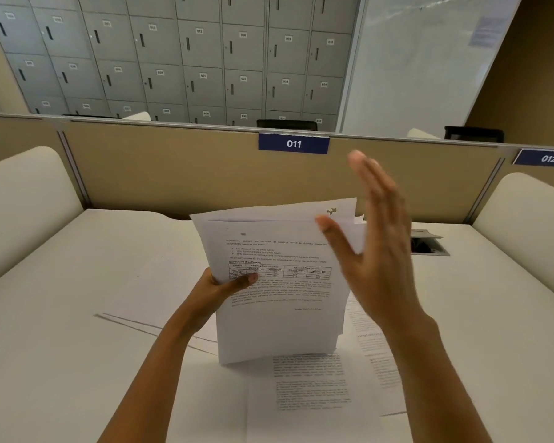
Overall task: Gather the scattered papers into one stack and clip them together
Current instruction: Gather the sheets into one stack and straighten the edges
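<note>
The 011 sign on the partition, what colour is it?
Dark blue with white numerals, on the 011 sign in the head view.

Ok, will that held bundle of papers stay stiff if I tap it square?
Probably floppy: the bundle is pinched only at its left edge by the left hand. Its uneven top edges suggest loose sheets that may slide. The right hand is open beside it.

light: even, soft indoor | shadows: faint | blur: right hand (378,251) motion-smeared | edges: wide-angle bowing
</note>
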